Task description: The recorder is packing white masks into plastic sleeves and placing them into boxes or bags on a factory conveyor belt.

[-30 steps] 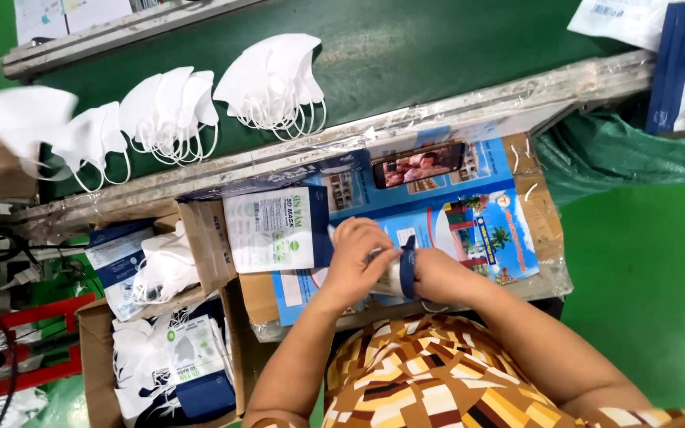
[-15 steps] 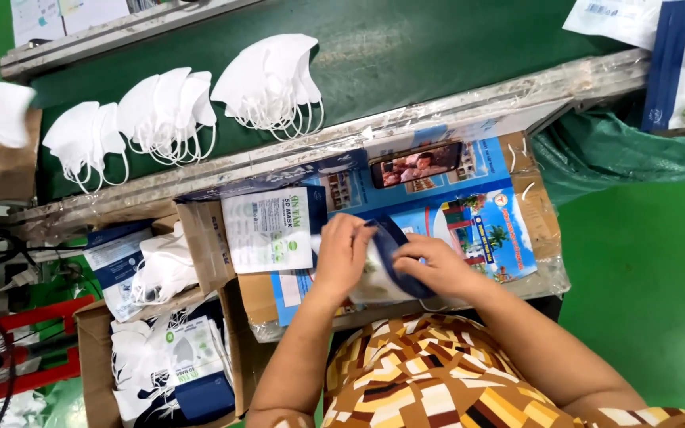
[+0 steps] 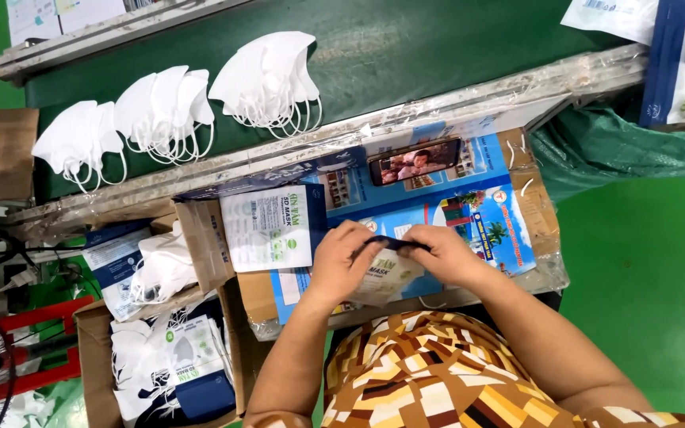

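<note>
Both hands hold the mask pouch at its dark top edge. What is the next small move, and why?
Probably press the dark top strip shut along its length. The left hand and right hand pinch the pouch at that strip, one at each end, and the pouch lies flat on the blue printed sheet, so the edge seems ready to be closed.

White masks (image 3: pixel 267 79) on a dark green belt (image 3: pixel 406 47), blue-and-white pouch (image 3: pixel 386 265) with a dark blue edge, blue printed counter (image 3: pixel 481 210), brown-orange-cream patterned garment (image 3: pixel 422 372), bright green floor (image 3: pixel 644 269)
</note>
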